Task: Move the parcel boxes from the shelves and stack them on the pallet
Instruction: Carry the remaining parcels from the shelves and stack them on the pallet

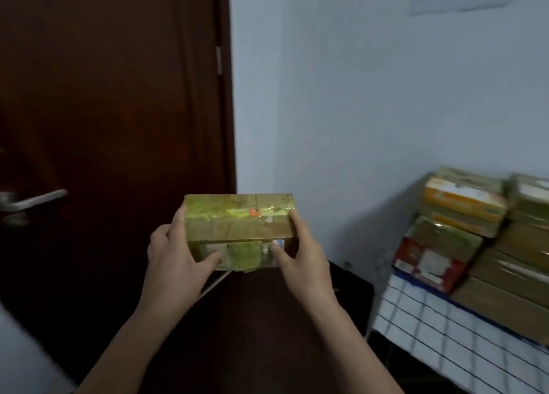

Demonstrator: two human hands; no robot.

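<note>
Head view: left hand (175, 260) and right hand (300, 260) each grip one end of the box (237, 221), thumbs on its near face, likely so it rides level while carried.

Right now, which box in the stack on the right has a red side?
The red-sided box at the left foot of the stack; the others show brown or orange-yellow faces.

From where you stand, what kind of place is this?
Likely an ordinary indoor room used for storing parcels: a dark wooden door with a lever handle, a plain white wall, and stacked parcel boxes on a checked cloth, plus one taped box being carried.
</note>
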